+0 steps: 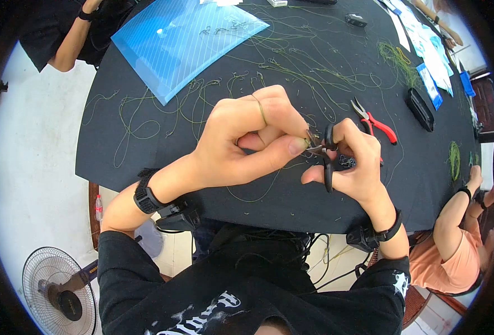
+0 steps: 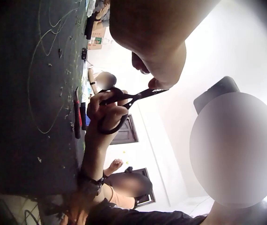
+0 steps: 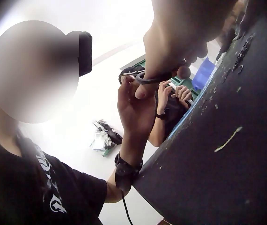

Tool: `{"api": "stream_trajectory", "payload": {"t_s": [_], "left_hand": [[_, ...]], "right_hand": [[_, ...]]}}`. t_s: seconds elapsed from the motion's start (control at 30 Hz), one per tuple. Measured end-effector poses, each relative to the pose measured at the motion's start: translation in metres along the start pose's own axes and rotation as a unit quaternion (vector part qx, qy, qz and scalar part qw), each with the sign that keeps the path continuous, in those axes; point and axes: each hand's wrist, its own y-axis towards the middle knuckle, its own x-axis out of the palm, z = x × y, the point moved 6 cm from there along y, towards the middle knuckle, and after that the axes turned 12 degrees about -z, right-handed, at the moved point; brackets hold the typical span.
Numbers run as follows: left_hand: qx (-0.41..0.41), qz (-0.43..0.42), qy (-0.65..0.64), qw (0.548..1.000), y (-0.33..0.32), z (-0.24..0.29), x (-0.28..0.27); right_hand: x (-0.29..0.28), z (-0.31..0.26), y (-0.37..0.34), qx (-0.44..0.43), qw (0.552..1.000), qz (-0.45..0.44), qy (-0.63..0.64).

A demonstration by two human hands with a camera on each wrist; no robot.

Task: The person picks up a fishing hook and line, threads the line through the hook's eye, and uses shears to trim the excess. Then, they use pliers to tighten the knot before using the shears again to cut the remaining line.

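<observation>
Black-handled scissors (image 2: pixel 132 99) are held by my right hand (image 1: pixel 357 159), thumb and fingers in the loops, blades pointing at my left fingertips. My left hand (image 1: pixel 252 134) pinches something tiny between thumb and forefinger at the blades; a thin green line loops round its fingers. Whether the blades are closed on the line cannot be made out. In the right wrist view the scissors' loop (image 3: pixel 153 78) shows beside the left hand (image 3: pixel 135 105). Both hands are raised over the black table (image 1: pixel 213 204).
Red-handled pliers (image 1: pixel 382 127) lie beyond my right hand, near a black case (image 1: pixel 420 109). A blue striped folder (image 1: pixel 174 44) is at the far left. Tangled green line (image 1: pixel 314 67) spreads over the table. Other people sit around it; a fan (image 1: pixel 60 290) stands lower left.
</observation>
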Motion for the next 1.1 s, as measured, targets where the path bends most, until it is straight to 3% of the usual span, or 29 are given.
{"api": "stream_trajectory", "payload": {"t_s": [0.93, 1.1], "left_hand": [[-0.017, 0.02, -0.007, 1.0, -0.0028, -0.0055, 0.0007], [0.0, 0.013, 0.039, 0.999, -0.0004, -0.002, -0.0009]], "right_hand": [[0.0008, 0.0003, -0.0007, 0.01, 1.0, -0.004, 0.001], [-0.0024, -0.0017, -0.0012, 0.005, 1.0, -0.005, -0.007]]}}
